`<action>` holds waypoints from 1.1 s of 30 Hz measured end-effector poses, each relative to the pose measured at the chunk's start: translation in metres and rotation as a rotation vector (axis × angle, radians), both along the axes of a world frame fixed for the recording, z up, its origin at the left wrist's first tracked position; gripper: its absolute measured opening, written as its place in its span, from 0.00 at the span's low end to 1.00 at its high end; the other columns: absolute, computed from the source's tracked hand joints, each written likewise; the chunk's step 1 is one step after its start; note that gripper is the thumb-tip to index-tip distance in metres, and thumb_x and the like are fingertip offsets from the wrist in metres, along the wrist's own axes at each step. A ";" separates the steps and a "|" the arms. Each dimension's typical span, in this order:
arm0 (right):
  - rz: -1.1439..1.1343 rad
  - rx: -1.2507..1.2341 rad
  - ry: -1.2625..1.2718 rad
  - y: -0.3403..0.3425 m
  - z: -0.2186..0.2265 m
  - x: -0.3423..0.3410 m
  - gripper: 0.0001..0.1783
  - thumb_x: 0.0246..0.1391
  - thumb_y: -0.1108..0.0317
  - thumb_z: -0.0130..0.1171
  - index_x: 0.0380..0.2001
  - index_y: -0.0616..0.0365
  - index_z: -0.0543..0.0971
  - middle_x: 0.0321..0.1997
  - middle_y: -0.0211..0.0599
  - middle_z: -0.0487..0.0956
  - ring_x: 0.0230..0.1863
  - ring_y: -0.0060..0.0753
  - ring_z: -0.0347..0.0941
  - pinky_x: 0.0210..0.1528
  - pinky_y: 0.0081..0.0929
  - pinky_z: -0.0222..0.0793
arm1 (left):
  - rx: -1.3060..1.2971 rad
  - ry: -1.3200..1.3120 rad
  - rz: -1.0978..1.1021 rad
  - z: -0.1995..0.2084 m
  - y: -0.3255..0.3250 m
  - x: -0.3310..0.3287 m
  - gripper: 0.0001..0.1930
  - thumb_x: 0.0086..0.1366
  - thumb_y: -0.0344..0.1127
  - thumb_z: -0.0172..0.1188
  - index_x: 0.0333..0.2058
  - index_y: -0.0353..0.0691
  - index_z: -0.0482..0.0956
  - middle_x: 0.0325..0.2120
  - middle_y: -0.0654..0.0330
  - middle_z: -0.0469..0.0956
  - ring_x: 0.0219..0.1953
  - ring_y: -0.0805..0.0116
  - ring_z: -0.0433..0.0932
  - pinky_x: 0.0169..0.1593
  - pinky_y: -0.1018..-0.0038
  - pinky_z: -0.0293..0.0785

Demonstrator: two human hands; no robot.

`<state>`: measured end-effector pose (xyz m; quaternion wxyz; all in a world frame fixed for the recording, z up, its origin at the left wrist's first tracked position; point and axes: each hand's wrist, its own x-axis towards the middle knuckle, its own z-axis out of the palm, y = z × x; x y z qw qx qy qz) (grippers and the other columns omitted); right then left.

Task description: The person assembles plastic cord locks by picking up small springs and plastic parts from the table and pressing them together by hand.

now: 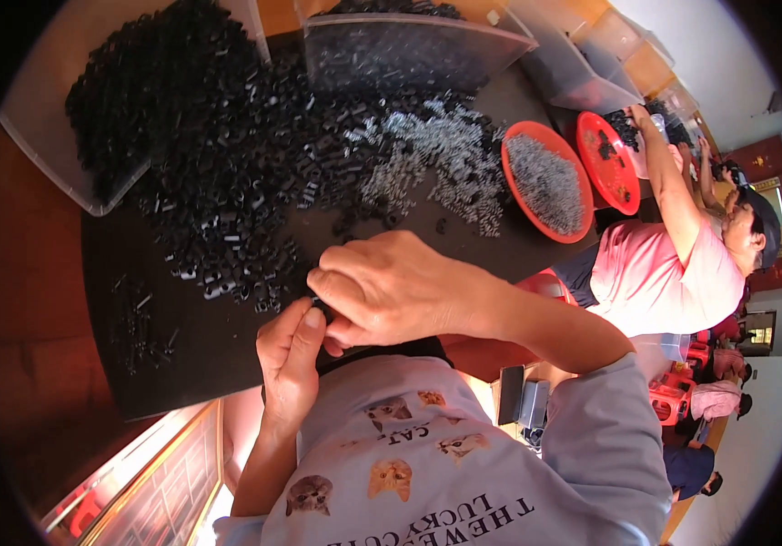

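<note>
At the desk (204, 350), your left hand (291, 359) pinches a small dark part (319, 305); your right hand (389, 287) curls its fingers beside it, grip hidden. Black pieces (236, 173) lie beyond.

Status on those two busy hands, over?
Left hand, right hand meeting together. Small dark piece between them, mostly hidden. Loose black parts heaped just beyond.

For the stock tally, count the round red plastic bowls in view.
2: one bowl, filled with small silver-grey pieces, right of centre; another bowl beside it, farther right, holding some black pieces. More may be hidden.
</note>
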<state>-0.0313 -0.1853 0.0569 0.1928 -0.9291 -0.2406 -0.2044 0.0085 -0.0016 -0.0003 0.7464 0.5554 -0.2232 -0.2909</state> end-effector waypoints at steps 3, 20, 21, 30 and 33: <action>0.067 0.008 -0.045 0.003 -0.009 0.000 0.18 0.37 0.65 0.69 0.29 0.64 0.75 0.24 0.33 0.68 0.21 0.30 0.72 0.18 0.28 0.70 | 0.066 -0.041 0.002 0.006 0.000 -0.001 0.19 0.73 0.37 0.47 0.25 0.31 0.75 0.19 0.62 0.75 0.22 0.77 0.72 0.27 0.79 0.68; -0.018 -0.069 -0.132 -0.019 -0.010 0.010 0.21 0.39 0.63 0.71 0.36 0.61 0.77 0.26 0.33 0.71 0.19 0.31 0.71 0.18 0.26 0.68 | -0.017 -0.105 0.062 0.005 -0.004 -0.001 0.17 0.74 0.39 0.48 0.38 0.29 0.78 0.29 0.59 0.79 0.27 0.76 0.75 0.30 0.80 0.73; -0.056 -0.084 -0.164 -0.026 -0.003 0.014 0.23 0.40 0.62 0.72 0.38 0.61 0.77 0.26 0.34 0.72 0.20 0.32 0.72 0.19 0.28 0.68 | -0.035 -0.119 0.065 0.006 -0.004 -0.001 0.17 0.74 0.39 0.48 0.38 0.29 0.78 0.29 0.59 0.79 0.27 0.76 0.75 0.30 0.80 0.73; -0.525 0.017 -0.368 -0.145 0.104 0.092 0.21 0.55 0.57 0.64 0.47 0.59 0.76 0.30 0.40 0.77 0.30 0.41 0.76 0.32 0.35 0.70 | 0.020 -0.095 0.031 0.004 -0.002 -0.006 0.14 0.73 0.36 0.51 0.39 0.29 0.79 0.30 0.60 0.79 0.26 0.78 0.74 0.29 0.81 0.72; -0.634 -0.275 -0.109 -0.160 0.114 0.110 0.27 0.57 0.43 0.56 0.46 0.56 0.77 0.37 0.46 0.80 0.37 0.53 0.76 0.41 0.46 0.69 | 0.059 -0.126 0.048 0.004 -0.001 -0.008 0.15 0.73 0.37 0.50 0.38 0.30 0.79 0.29 0.60 0.80 0.25 0.77 0.75 0.29 0.80 0.72</action>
